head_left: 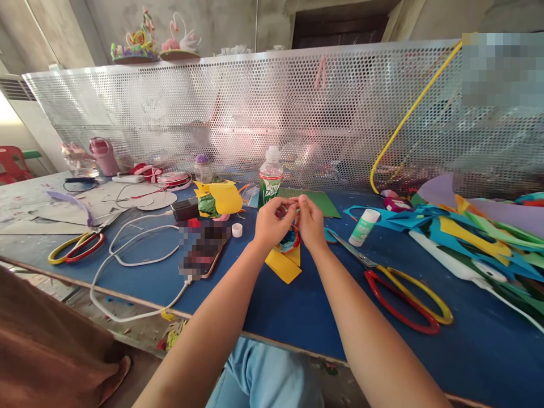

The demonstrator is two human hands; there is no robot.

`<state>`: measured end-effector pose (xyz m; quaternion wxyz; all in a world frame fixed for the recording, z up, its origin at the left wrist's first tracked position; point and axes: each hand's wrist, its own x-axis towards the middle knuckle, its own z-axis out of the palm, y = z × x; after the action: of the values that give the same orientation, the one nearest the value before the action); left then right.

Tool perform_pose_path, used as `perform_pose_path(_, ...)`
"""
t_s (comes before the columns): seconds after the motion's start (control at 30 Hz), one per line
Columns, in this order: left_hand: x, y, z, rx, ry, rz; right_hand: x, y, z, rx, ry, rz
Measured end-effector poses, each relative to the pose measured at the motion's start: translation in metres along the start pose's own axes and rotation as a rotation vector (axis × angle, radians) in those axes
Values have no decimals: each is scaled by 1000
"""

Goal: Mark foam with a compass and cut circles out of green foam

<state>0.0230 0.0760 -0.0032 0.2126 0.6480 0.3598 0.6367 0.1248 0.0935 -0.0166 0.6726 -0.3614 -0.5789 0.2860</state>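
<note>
My left hand [275, 222] and my right hand [310, 222] meet at the fingertips above the middle of the table. The fingers of both are closed in a pinch, and what they hold is too small and hidden to make out. Just below them lies a round blue and red piece [290, 240], partly covered by the hands. Under it are yellow paper pieces [285, 270]. Behind my left hand stands a capless plastic bottle with a green label [271, 184], and green paper [322, 204] lies behind my right hand.
Right of my hands are a glue stick [364, 228], scissors with red and yellow handles [399, 289] and paper scraps [476, 229]. To the left lie a phone [206, 249], its white cable [144, 262] and more scissors [79, 246]. A perforated metal panel [238, 113] borders the back.
</note>
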Motion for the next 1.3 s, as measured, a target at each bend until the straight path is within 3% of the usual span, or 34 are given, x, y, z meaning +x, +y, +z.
perform_pose_path(0.2,-3,-1,0,110,-38,104,-1,3,-3,-131,17,-106)
perform_pose_path(0.57,-3,-3,-1,254,-72,159,-1,5,-5,-276,20,-167)
perform_pose_path(1.3,-2,-6,-1,340,-10,204,-2,5,-6,-388,24,-214)
